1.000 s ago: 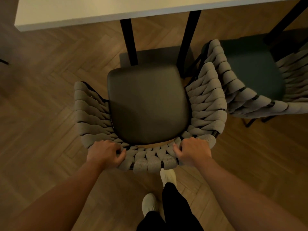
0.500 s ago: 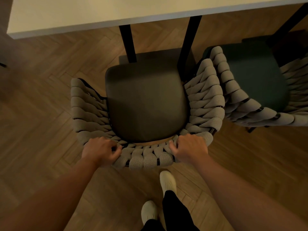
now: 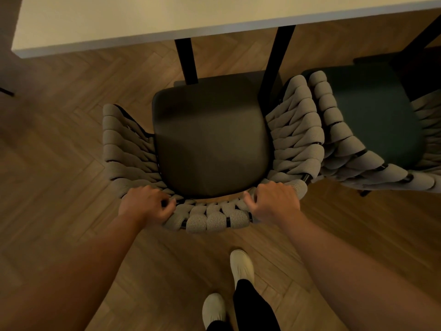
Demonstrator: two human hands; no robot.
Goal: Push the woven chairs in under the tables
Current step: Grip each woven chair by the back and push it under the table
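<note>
At the left end of the curved back rail, the left hand (image 3: 145, 205) is curled over the woven cord, its grip clamped on the rail of the woven chair (image 3: 214, 219), with the thumb tucked toward the seat. Ahead of and between the two grips lies the dark seat cushion (image 3: 210, 142). Its far edge reaches the two black legs (image 3: 187, 60) of the pale worktop (image 3: 143, 20); whether any of the seat lies under the worktop cannot be told. At the right end of the same rail, the right hand (image 3: 274, 201) is clamped likewise, with the fingers wrapped over the top and the thumb pointed inward. Just right of that grip stands a second woven chair (image 3: 334, 130) with a green seat (image 3: 372, 115). Its woven side is pressed close against the first chair's side, though contact cannot be confirmed. Behind the grips, two pale shoes (image 3: 241, 266) are planted on the herringbone wood floor (image 3: 59, 139).
</note>
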